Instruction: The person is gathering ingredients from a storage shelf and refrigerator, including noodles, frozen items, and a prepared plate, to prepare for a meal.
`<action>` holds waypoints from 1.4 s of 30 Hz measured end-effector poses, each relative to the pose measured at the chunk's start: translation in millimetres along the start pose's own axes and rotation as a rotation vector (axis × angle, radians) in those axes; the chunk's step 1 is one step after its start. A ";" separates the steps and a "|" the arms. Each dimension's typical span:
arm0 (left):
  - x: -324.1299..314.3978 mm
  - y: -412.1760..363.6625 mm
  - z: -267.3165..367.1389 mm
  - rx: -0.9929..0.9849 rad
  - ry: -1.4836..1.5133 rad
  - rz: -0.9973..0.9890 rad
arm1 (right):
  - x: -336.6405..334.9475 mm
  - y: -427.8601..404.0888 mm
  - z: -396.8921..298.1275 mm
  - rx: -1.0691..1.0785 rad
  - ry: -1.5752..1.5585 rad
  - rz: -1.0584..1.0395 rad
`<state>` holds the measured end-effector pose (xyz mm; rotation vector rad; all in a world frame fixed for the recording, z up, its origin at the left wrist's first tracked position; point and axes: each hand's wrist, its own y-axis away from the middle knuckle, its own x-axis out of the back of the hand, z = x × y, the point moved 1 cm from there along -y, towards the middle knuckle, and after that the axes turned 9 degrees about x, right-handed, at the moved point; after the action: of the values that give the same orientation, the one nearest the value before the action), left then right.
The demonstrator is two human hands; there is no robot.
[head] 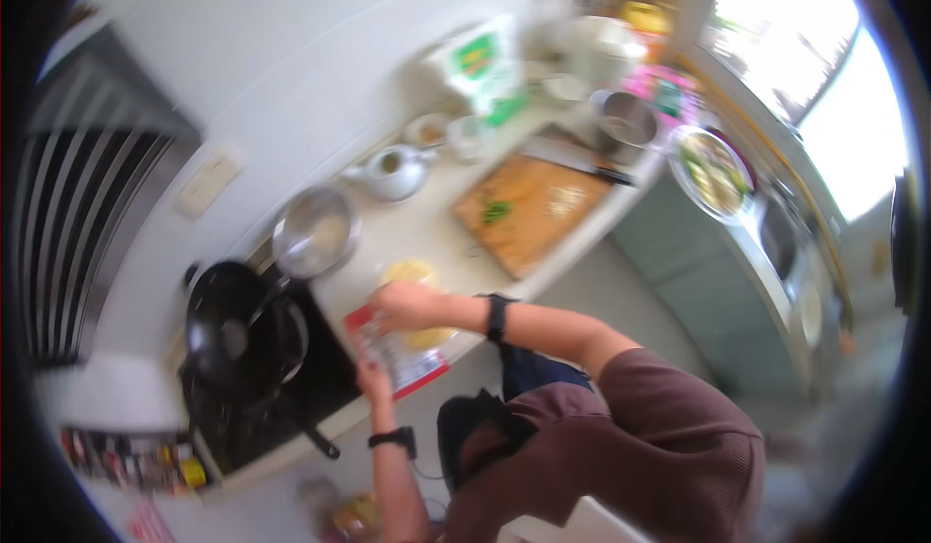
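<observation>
My left hand (374,379) holds the lower left side of a red-edged plastic packet (422,372) at the counter's front edge, beside the hob. My right hand (406,307) is at the packet's upper part, its fingers bent; blur hides whether they pinch the plastic. Pale yellow food, perhaps noodles (411,272), lies just beyond my right hand, with more of it beside the packet. To the right, a wooden cutting board (527,234) bears chopped greens (496,212), chopped pale pieces (566,201) and a cleaver (560,152) along its far edge.
A black wok (233,332) sits on the black hob at the left. Behind the hands stand a steel bowl (316,232) and a white teapot (396,172). A steel pot (629,123) and a plate of food (713,172) are at the far right.
</observation>
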<state>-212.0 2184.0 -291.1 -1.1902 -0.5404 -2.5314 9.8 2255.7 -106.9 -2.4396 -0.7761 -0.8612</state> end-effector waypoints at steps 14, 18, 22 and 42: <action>26.6 -17.1 166.8 -0.625 0.101 -0.060 | 12.3 -25.9 55.3 0.209 0.053 -0.022; 33.2 -27.8 154.0 -0.631 0.009 -0.167 | 30.8 1.2 61.6 -0.133 0.052 0.032; 41.2 -24.9 137.7 -0.655 0.013 -0.139 | 44.6 26.4 77.2 -0.233 -0.035 -0.052; 63.2 1.9 184.3 -1.032 0.177 0.043 | 1.2 -10.2 89.3 -0.126 0.253 -0.289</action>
<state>-126.3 2258.9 -133.0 -1.1604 0.9416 -2.8616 42.2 2313.8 -167.5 -2.2932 -1.0183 -1.3345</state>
